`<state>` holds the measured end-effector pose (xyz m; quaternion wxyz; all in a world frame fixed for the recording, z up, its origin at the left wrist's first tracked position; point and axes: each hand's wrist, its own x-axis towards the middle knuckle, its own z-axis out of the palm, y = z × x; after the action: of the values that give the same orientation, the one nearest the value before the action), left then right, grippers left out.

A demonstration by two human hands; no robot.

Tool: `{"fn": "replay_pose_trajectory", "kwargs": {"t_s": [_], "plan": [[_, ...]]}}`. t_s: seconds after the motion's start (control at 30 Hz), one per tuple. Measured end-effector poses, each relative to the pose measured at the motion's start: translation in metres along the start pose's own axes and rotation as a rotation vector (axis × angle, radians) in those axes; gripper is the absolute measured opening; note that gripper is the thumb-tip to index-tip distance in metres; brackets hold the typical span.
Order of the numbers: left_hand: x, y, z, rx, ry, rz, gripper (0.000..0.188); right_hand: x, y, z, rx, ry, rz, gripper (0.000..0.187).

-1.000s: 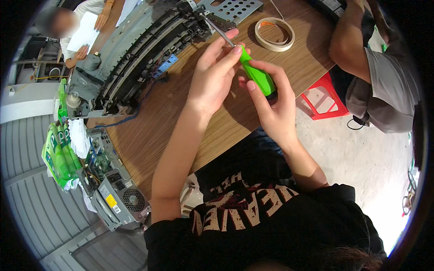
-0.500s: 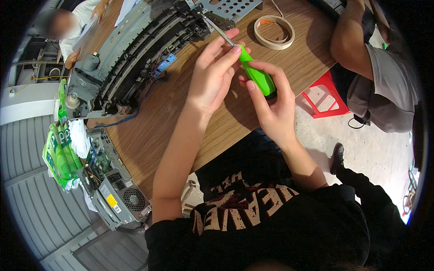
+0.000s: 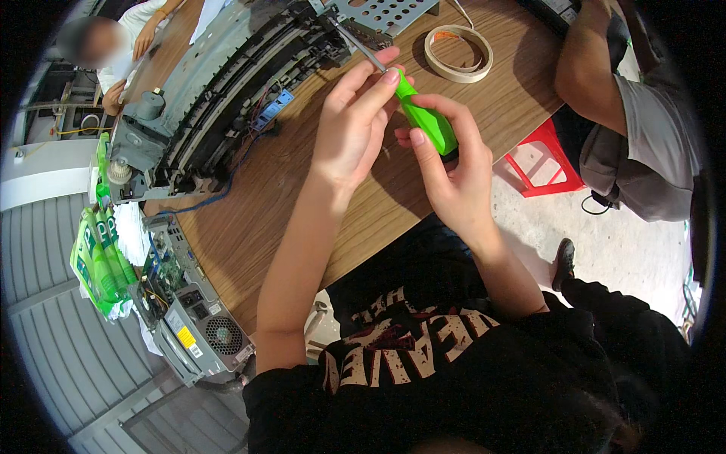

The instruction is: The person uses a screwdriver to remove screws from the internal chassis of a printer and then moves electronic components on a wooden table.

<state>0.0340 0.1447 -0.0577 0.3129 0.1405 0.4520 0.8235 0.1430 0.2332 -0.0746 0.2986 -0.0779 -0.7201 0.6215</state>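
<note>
A screwdriver [image 3: 429, 125] with a bright green handle and a metal shaft is in both my hands. My right hand [image 3: 459, 170] is closed round the thick end of the handle. My left hand [image 3: 354, 125] pinches it where the shaft enters the handle. From there the shaft slants up and left, its tip at the near end corner of a partly stripped printer [image 3: 249, 83]. That machine has a long grey metal frame, black rollers and a small blue part with wires [image 3: 274, 110]. Exactly what the tip touches is too small to tell.
A tape roll [image 3: 458, 54] lies on the wooden table [image 3: 302, 212], right of a perforated metal plate [image 3: 386, 13]. An opened computer case [image 3: 200, 325] and green packs [image 3: 102, 253] stand at the left. People are at the far left and right; a red stool [image 3: 546, 160] is below the right edge.
My hands and the screwdriver have shifted very slightly left and up. At the far left, the other person's hand and arm have moved.
</note>
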Motion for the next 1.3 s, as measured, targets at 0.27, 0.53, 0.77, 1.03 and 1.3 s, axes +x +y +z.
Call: {"fn": "replay_pose_trajectory", "kwargs": {"t_s": [0.27,0.53,0.77,1.03,1.3], "plan": [[0.001,0.0,0.011,0.076,0.011,0.018,0.04,-0.001,0.007,-0.006,0.079,-0.042,-0.033,0.027],[0.0,-0.01,0.006,0.095,0.028,-0.017,0.038,-0.008,0.007,-0.005,0.072,0.052,0.012,0.029],[-0.006,-0.014,-0.008,0.114,0.031,-0.026,0.037,-0.013,0.01,0.003,0.054,0.078,0.073,0.029],[-0.04,-0.002,-0.026,1.497,-0.17,0.403,0.045,-0.01,0.021,-0.002,0.01,0.181,-0.162,0.03],[-0.061,-0.029,-0.026,1.511,-0.425,0.519,0.046,-0.018,0.026,-0.006,0.004,0.239,-0.11,0.026]]}}
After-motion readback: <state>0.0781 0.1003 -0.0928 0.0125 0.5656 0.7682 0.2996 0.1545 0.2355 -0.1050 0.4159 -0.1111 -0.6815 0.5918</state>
